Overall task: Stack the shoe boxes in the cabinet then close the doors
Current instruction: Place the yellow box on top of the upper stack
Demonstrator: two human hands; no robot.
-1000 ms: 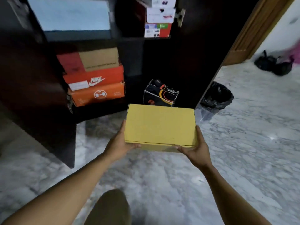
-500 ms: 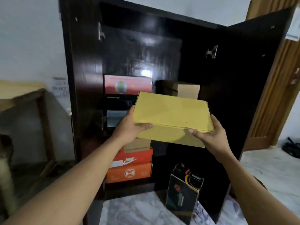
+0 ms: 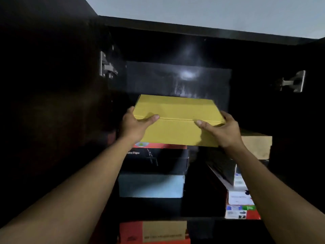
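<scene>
Yellow box (image 3: 177, 120) has risen since 0.5 s ago, now at 12 o'clock just over red box (image 3: 163, 146) in cabinet (image 3: 175, 30); left hand (image 3: 135, 126) & right hand (image 3: 221, 131) grip its near corners, thumbs on lid. Push in level, square w/ stack, then release

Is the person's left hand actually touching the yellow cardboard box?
Touching. The head view shows the left hand gripping the yellow cardboard box at its left end, thumb laid along its near edge. The right hand grips the other end.
</scene>
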